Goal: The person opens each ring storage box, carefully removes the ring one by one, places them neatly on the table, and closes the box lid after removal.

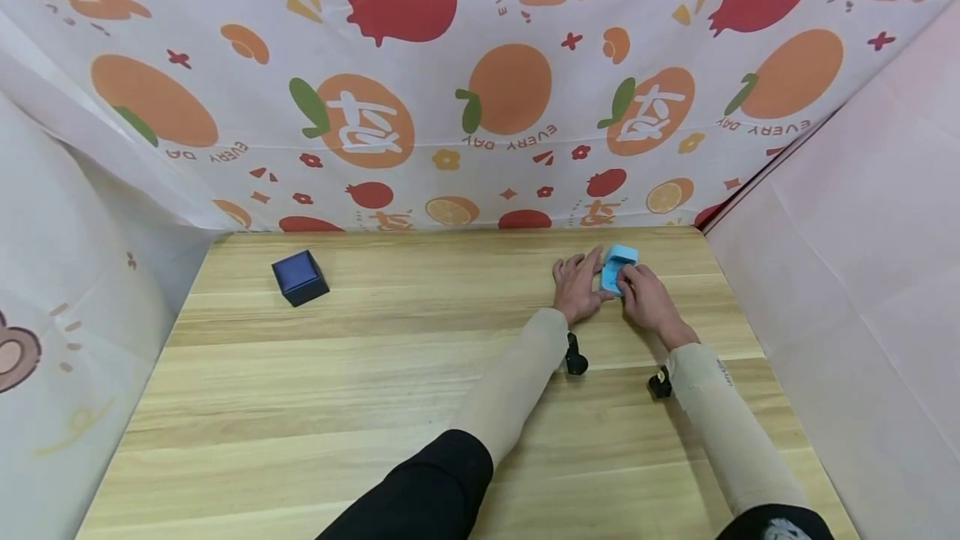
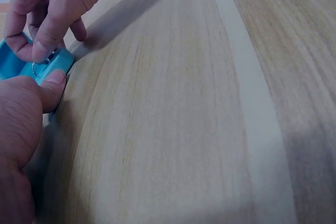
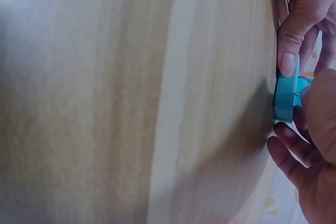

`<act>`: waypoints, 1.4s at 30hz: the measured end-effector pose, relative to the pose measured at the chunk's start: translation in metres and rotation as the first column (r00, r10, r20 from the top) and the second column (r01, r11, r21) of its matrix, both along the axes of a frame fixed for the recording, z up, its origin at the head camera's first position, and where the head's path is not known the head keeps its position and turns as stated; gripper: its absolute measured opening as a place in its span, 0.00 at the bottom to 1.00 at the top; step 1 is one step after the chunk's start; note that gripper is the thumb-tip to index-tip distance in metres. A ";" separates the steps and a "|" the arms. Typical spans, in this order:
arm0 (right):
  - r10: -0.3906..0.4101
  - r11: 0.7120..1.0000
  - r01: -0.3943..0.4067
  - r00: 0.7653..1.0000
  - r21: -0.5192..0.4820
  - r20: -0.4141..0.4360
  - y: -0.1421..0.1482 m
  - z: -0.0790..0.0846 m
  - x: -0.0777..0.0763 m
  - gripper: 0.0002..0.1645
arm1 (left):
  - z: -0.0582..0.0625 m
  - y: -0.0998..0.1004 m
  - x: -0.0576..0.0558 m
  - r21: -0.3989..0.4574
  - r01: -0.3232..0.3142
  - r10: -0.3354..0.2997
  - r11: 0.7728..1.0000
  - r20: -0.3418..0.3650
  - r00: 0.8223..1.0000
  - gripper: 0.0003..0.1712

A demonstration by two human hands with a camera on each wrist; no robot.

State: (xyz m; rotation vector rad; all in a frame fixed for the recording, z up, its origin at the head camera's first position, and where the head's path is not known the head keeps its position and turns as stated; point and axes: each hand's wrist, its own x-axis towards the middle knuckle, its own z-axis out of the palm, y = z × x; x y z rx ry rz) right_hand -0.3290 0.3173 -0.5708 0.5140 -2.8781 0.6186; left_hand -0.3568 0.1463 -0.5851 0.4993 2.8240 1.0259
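Observation:
A small light-blue ring box stands on the table at the far right with its lid raised. My left hand holds it from the left, thumb pressed on its front edge and the fingers beside it. Over the open base, my right hand pinches a thin silver ring between thumb and index finger. In the right wrist view the ring shows as a fine wire loop at the box, partly hidden by the fingers.
A dark blue square box sits at the back left of the wooden table. Behind the table hangs a fruit-patterned curtain; pale cloth walls flank both sides.

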 end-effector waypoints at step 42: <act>-0.019 0.996 0.027 0.995 -0.088 0.094 0.007 0.017 0.002 0.06 | -0.002 -0.002 0.001 -0.015 0.008 -0.009 1.000 -0.020 1.000 0.43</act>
